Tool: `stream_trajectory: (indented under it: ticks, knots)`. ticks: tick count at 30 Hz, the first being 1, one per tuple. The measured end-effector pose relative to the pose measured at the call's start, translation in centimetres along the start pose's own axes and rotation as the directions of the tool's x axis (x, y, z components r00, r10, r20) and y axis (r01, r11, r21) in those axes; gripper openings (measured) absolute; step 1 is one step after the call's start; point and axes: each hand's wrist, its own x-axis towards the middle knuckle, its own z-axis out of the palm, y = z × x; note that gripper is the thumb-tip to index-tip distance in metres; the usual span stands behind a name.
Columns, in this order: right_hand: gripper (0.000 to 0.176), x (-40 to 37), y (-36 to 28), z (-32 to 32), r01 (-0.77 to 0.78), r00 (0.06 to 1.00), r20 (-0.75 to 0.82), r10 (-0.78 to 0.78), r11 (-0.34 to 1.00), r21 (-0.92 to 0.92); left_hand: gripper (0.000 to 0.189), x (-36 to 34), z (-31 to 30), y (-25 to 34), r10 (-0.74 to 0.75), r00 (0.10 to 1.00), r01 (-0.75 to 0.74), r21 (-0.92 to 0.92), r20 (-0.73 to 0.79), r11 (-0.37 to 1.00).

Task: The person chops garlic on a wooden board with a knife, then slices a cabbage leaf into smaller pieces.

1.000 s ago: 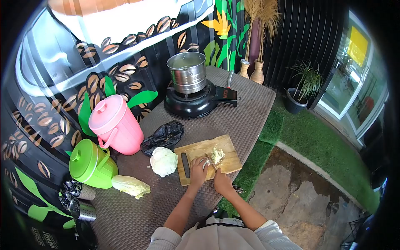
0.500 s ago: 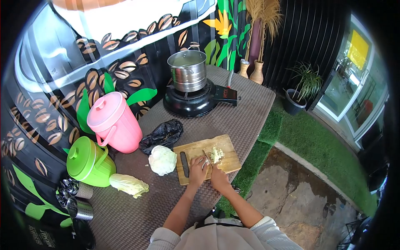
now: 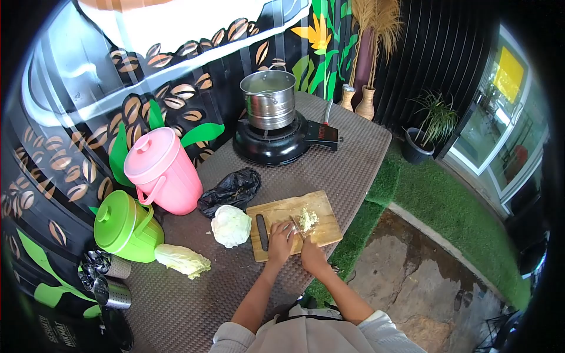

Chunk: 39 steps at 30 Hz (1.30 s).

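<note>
Nearby, cabbage (image 3: 231,226) and black bag (image 3: 232,190) crowd the board (image 3: 279,210) — right hand (image 3: 313,257) grasps knife (image 3: 296,225), grip of left hand (image 3: 281,240) unclear.

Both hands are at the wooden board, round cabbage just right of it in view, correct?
Wrong side: the head view shows the round cabbage just left of the wooden board; the left hand and right hand are at the board.

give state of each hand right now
Left hand: curled over the cutting board; whether holding anything cannot be told.
Right hand: closed on the knife.
</note>
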Motion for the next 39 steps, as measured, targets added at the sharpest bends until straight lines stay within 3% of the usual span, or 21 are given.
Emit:
stream_trajectory:
  ticks: [5,8,10,11,14,17,20,26,28,32,34,37,39]
  knots:
    - [0.045,-0.4,0.1,2.4,-0.063,0.996,-0.065,0.065,0.998,0.028,0.027,0.1,0.0,-0.2,0.009,1.000,-0.010,0.046,0.011,0.999]
    - [0.043,1.3,-0.1,1.2,-0.071,0.997,0.015,0.070,0.989,0.133,0.028,0.0,-0.2,0.1,-0.053,0.997,0.056,-0.053,0.048,0.997]
    - [0.039,1.7,0.0,0.2,0.067,0.998,0.001,-0.068,0.994,0.085,0.028,0.1,-0.2,0.1,-0.021,0.999,0.022,-0.021,0.033,1.000]
    - [0.039,1.4,0.0,-0.2,0.066,0.998,0.000,-0.066,0.994,0.085,0.028,0.1,-0.1,0.1,-0.020,0.999,0.020,-0.022,0.034,1.000]
    - [0.038,-0.1,-0.6,-1.1,0.020,0.998,0.051,-0.025,0.995,0.099,0.026,0.0,-0.1,-0.1,-0.003,1.000,0.002,0.008,0.012,1.000]
    - [0.039,-0.8,-0.8,0.8,-0.031,0.999,-0.041,0.034,0.996,0.090,0.027,0.0,-0.1,0.0,-0.024,0.999,0.024,-0.019,0.022,1.000]
    - [0.026,0.2,-1.0,1.5,-0.089,0.995,-0.035,0.092,0.993,0.083,0.027,0.1,-0.2,0.0,-0.052,0.998,0.053,-0.053,0.028,0.997]
    - [0.023,0.9,0.3,1.1,0.124,0.985,-0.112,-0.131,0.990,-0.072,0.027,0.1,-0.3,0.2,-0.041,0.999,0.042,-0.036,0.022,0.998]
    - [0.038,-0.4,-0.5,0.0,0.006,1.000,-0.019,-0.005,0.999,0.043,0.028,-0.1,-0.2,0.0,-0.050,0.998,0.050,0.006,0.041,0.999]
    - [0.039,-0.2,-0.5,2.7,-0.065,0.995,-0.072,0.071,0.995,0.081,0.027,-0.1,0.3,-0.6,-0.043,0.999,0.043,-0.022,0.007,0.999]
    - [0.030,1.0,-0.3,2.4,0.003,0.995,-0.103,-0.001,1.000,0.017,0.025,-0.1,0.2,-0.4,-0.059,0.998,0.060,-0.087,0.007,0.994]
    - [0.030,1.7,0.2,1.4,0.101,0.989,-0.109,-0.104,0.994,-0.029,0.025,-0.1,0.2,-0.3,-0.068,0.998,0.068,-0.099,0.002,0.993]
    - [0.028,0.4,-0.1,0.2,0.070,0.996,-0.054,-0.069,0.997,0.013,0.025,-0.1,0.2,-0.4,-0.053,0.999,0.052,-0.067,-0.011,0.996]
